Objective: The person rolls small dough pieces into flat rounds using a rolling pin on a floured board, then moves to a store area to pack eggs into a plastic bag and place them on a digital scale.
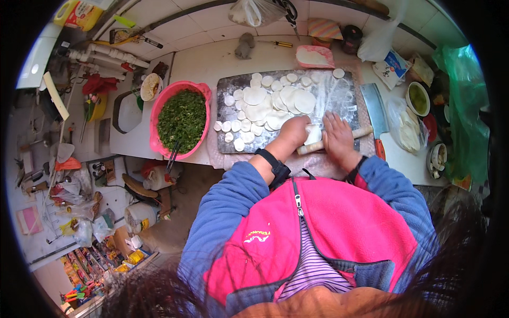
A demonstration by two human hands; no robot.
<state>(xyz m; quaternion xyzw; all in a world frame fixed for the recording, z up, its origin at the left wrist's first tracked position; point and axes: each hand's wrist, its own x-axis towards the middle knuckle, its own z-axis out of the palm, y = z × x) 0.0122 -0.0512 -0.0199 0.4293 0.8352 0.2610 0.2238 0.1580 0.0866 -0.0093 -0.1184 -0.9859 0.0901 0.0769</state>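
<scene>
On a dark, floured board (342, 95), my left hand (295, 130) holds the edge of a small round dough wrapper (313, 134). My right hand (338, 133) lies flat with its palm on a wooden rolling pin (362, 132), whose near end touches the wrapper. Flattened dough rounds (305, 101) overlap in a pile beyond my left hand. Small cut dough pieces (236, 126) are scattered around the pile, mostly at the board's left and far side. What lies under my right palm is hidden.
Left of the board stands a pink basin (154, 131) of chopped green filling (181, 119) with chopsticks (173, 156). A cleaver (373, 107) lies to the right, beside a plastic bag of dough (408, 129). Beyond the board are a pink tray of flour (314, 56) and a yellow-handled screwdriver (283, 44).
</scene>
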